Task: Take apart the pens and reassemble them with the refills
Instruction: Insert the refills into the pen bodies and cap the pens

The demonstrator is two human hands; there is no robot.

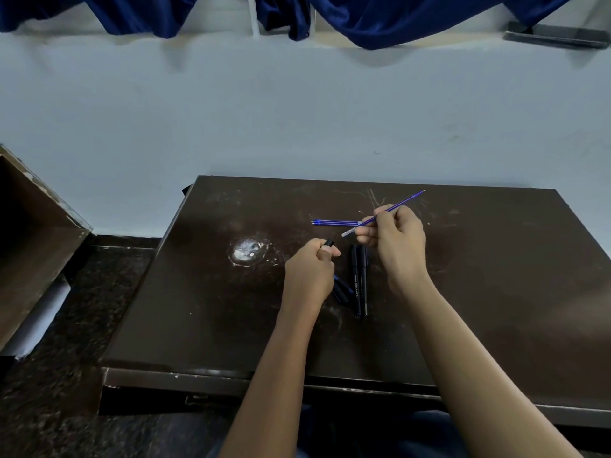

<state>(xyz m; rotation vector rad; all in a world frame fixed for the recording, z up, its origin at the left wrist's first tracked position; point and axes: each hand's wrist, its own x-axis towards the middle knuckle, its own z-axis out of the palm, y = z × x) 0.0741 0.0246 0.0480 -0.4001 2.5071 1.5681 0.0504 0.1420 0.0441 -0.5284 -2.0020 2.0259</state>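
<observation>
My right hand pinches a thin blue refill that slants from lower left to upper right above the dark brown table. In my left hand I grip a black pen barrel; only its open top end shows above my fingers, and its lower part shows below the hand. Two black pens lie side by side on the table between my hands. A small bundle of blue refills lies flat just beyond them.
A worn pale patch marks the tabletop to the left of my hands. A brown box stands on the floor at the left. Blue cloth hangs on the wall behind.
</observation>
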